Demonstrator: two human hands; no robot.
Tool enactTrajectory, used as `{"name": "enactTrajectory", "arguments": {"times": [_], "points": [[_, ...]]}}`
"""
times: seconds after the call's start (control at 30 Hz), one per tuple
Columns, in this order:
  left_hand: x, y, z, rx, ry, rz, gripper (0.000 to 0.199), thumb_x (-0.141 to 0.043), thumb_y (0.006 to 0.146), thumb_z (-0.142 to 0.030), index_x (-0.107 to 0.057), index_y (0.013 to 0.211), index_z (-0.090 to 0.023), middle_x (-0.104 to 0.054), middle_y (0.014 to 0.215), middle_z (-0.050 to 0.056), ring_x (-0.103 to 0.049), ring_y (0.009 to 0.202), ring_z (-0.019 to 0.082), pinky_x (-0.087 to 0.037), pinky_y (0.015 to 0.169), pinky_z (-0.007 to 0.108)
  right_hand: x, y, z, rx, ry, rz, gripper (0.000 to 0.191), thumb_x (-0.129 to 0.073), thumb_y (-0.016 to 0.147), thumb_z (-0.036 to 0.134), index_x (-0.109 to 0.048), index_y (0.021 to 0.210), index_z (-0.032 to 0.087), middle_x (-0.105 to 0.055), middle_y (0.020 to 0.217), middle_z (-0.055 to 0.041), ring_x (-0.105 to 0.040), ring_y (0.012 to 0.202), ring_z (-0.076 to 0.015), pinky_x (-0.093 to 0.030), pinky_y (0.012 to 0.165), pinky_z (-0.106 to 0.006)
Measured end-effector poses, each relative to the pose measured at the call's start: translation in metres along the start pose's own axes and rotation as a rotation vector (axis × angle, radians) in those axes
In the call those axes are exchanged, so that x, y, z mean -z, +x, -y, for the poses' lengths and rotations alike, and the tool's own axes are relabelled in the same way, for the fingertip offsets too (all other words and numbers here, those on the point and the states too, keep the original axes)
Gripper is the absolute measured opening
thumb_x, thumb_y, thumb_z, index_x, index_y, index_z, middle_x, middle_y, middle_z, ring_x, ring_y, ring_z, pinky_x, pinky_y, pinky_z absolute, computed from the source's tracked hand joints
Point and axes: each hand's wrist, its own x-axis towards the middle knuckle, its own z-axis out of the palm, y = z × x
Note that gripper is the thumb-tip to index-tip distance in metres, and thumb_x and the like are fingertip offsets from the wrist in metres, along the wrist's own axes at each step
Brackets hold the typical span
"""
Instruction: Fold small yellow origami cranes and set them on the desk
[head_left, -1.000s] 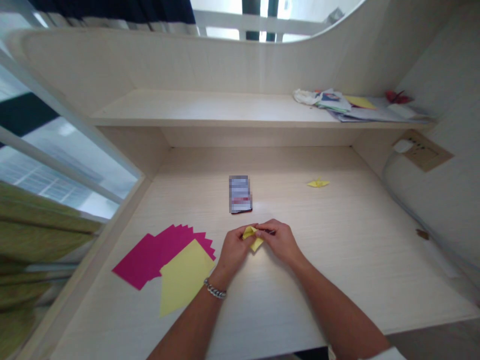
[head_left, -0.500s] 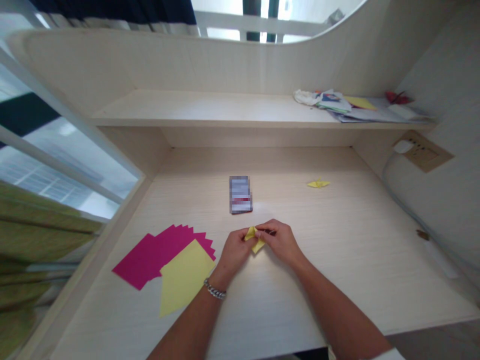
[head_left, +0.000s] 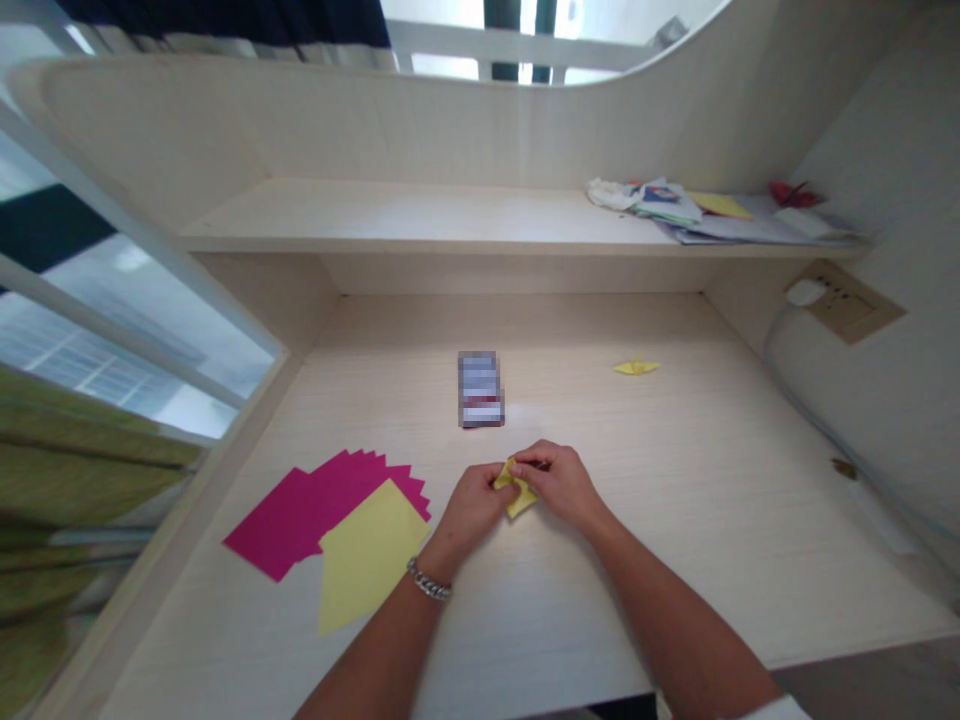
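Observation:
Between both hands is a small folded piece of yellow paper (head_left: 520,501), partly covered by the fingers. My left hand (head_left: 478,505) pinches it from the left, and my right hand (head_left: 556,480) grips its upper right side with bent fingers. Just beyond the hands lies a phone-sized rectangle (head_left: 481,390) whose surface is blurred out. A flat yellow sheet (head_left: 367,560) rests left of my left forearm, overlapping a fan of magenta sheets (head_left: 330,495). Farther off to the right sits a small yellow folded paper figure (head_left: 637,368) with pointed ends.
A shelf (head_left: 420,215) runs across the back of the desk (head_left: 645,430), with papers and a crumpled white item (head_left: 611,194) at its right end. On the right wall, a plug sits in a socket plate (head_left: 851,302), its cable (head_left: 799,390) trailing down the desk's right side.
The yellow paper has turned slightly and shifted a little down and right in my fingers. Both hands keep hold of it; the things on the desk stay put.

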Motion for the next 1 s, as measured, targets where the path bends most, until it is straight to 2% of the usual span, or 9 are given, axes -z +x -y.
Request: {"name": "enactTrajectory", "arguments": {"times": [0.23,0.5,1.0], "points": [[-0.0007,-0.0008,-0.0018,-0.022,0.008,0.026,0.021,-0.049,0.071,-0.022,-0.068,0.074,-0.013,-0.062,0.065,0.000,-0.053,0.061,0.016,-0.040,0.059,0.025,0.0015,0.0008,0.0003,-0.003,-0.019,-0.024,0.012,-0.066,0.075,0.030,-0.074,0.078,0.022,-0.068,0.075,-0.0035,-0.062,0.070,-0.0170,-0.046,0.064,-0.030],[0.0000,-0.0010,0.0007,-0.006,0.019,0.058,0.019,-0.048,0.071,-0.021,-0.065,0.071,-0.013,-0.060,0.065,0.000,-0.051,0.060,0.015,-0.037,0.056,0.024,0.0026,0.0013,0.0017,-0.011,0.017,-0.025,0.013,-0.065,0.075,0.030,-0.074,0.079,0.021,-0.069,0.076,-0.0038,-0.062,0.073,-0.0169,-0.046,0.066,-0.029],[0.0013,-0.0003,-0.0039,0.044,-0.063,0.050,0.015,-0.052,0.070,-0.018,-0.065,0.070,-0.013,-0.060,0.064,-0.001,-0.052,0.060,0.014,-0.037,0.056,0.023,-0.0013,0.0009,0.0049,-0.043,0.054,-0.073,0.025,-0.056,0.082,0.037,-0.069,0.080,0.016,-0.068,0.075,-0.0037,-0.060,0.068,-0.0150,-0.045,0.062,-0.025]]}}
